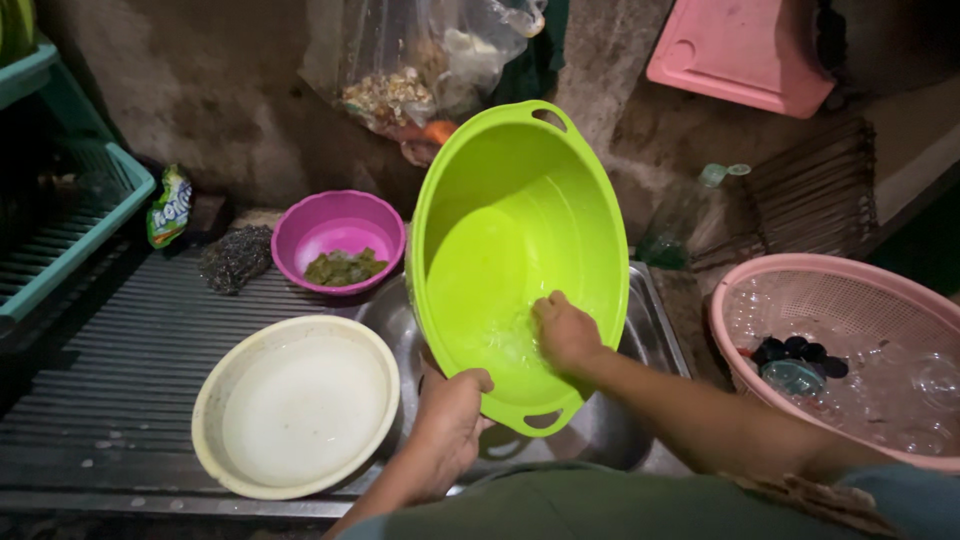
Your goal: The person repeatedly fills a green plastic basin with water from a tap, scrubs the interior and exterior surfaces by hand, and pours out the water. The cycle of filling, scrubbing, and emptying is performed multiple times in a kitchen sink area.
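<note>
a: what did the basin look like?
b: i saw a lime green basin (500, 230) tilted over the sink (655, 335); left hand (452, 405) gripped its rim, right hand (565, 330) curled inside.
a: other containers?
b: purple bowl (335, 225) held green scraps; cream bowl (295, 405) held water.

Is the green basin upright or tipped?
Tipped: green basin leans over the sink, left hand gripping its rim, right hand inside.

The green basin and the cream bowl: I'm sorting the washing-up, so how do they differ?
The green basin is tilted up over the sink; the cream bowl lies flat on the ribbed drainboard. The basin is bigger, with cut-out handles; the bowl has none. The left hand grips the basin's rim and the right hand rubs inside; nothing touches the bowl. Both are round.
</note>
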